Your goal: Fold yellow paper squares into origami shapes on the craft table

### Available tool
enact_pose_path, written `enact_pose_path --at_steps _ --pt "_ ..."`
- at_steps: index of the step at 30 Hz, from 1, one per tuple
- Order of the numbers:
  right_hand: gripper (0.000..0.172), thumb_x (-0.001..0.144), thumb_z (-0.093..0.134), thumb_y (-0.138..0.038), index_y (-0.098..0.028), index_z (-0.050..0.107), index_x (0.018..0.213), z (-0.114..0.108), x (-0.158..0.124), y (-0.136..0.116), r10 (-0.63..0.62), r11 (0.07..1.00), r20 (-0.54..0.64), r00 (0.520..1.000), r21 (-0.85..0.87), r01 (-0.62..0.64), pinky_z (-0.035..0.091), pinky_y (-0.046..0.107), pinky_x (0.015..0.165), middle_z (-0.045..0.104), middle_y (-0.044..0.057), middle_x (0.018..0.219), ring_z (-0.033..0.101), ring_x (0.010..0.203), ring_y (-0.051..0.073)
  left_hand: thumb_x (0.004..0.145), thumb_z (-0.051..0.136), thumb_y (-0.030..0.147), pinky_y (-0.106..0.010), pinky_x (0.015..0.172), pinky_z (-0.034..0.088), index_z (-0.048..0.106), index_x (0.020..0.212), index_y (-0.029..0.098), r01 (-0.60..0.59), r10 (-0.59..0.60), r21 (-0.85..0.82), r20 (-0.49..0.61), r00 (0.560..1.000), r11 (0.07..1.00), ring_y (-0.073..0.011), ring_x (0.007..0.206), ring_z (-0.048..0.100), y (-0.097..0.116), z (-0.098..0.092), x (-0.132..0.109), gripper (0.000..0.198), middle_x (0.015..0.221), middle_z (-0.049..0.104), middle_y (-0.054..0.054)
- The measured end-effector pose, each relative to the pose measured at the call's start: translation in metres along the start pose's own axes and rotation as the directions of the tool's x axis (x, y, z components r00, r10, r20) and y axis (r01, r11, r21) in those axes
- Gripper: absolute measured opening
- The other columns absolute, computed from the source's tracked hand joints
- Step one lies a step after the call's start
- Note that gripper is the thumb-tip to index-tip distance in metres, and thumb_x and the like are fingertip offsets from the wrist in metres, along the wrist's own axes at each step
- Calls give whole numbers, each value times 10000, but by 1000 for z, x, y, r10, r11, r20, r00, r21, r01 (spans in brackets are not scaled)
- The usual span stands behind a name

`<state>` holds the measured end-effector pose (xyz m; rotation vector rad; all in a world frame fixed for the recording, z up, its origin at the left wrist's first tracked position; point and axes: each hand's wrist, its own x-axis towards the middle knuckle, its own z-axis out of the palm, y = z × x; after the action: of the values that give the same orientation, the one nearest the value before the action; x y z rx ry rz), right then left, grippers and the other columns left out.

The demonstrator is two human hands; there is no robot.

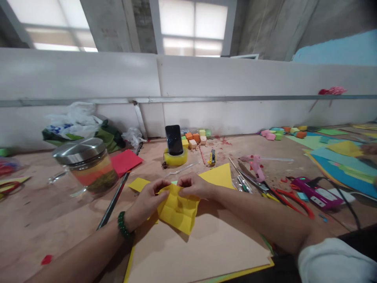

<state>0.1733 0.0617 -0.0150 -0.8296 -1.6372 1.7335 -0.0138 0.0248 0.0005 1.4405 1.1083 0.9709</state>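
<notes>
Over tan sheet (203,251): fingers (187,191) pinching creased yellow paper (178,214).

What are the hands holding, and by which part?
The creased yellow paper, pinched near its far edge by the left hand and the right hand.

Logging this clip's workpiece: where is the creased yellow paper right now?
The creased yellow paper is below the head view's centre, slightly left, held between the left hand and right hand, over the beige sheet.

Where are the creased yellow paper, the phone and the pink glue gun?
Creased yellow paper (178,211): head view, on its creased middle.
Phone (174,140): head view, on its dark screen.
Pink glue gun (257,166): head view, on its handle.
</notes>
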Motion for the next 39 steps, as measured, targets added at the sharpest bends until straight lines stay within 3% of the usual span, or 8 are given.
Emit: enact_pose_path --at_steps 4,7,17,23,28,32,35,39 --pt "146 544 684 -195 -152 597 653 -2 2 1 -7 1000 10 1000 -4 7 372 174 477 598 -46 586 512 517 76 546 759 361 -253 534 482 597 742 179 120 -119 -85 22 993 989 -167 587 618 0 -1 1 313 661 662 10" --pt "159 549 686 -207 -149 593 663 -4 5 3 -15 1000 1 1000 -5 15 368 179 489 588 -49 593 507 524 72 515 792 355 -242 526 480 585 731 179 142 -142 -110 3 990 984 -162 575 620 0 -1 1 347 643 658 20" --pt "169 564 679 -244 -151 584 668 -7 10 8 -74 997 -6 997 -34 74 361 194 508 571 -48 594 495 530 73 514 798 419 -233 538 441 554 730 180 80 -81 -34 -47 996 996 -144 606 560 0 -5 3 403 661 597 30" --pt "169 574 674 -261 -153 581 665 -7 11 10 -111 991 5 994 -80 111 361 202 518 565 -46 600 488 542 77 506 805 399 -198 499 381 435 615 192 50 -52 -40 -63 997 998 -100 542 475 0 -4 3 437 592 511 68" --pt "177 576 666 -275 -151 579 669 -7 10 10 -110 988 -22 994 -110 107 355 203 511 558 -41 603 485 544 81 494 797 422 -238 562 437 554 736 182 89 -92 -53 -50 995 995 -144 623 548 2 -3 4 420 682 596 27" --pt "160 590 655 -266 -153 570 665 -6 9 9 -108 989 -23 994 -99 106 351 200 501 567 -37 604 489 539 83 547 774 385 -211 520 383 499 667 188 31 -31 -5 -55 998 1000 -116 580 499 -1 -4 4 359 621 515 54" --pt "155 599 663 -259 -154 564 653 -5 7 9 -111 990 -20 994 -91 108 327 192 482 553 -40 590 473 526 77 556 762 366 -207 506 381 444 652 199 18 -21 -76 -39 999 997 -102 549 475 -2 -4 4 372 609 494 66" --pt "153 597 679 -250 -149 579 654 -5 6 9 -95 992 -36 995 -91 92 327 191 480 562 -37 584 473 522 76 544 758 310 -208 536 397 528 723 178 47 -50 -105 -22 999 993 -107 583 509 -1 -3 3 320 653 554 49"
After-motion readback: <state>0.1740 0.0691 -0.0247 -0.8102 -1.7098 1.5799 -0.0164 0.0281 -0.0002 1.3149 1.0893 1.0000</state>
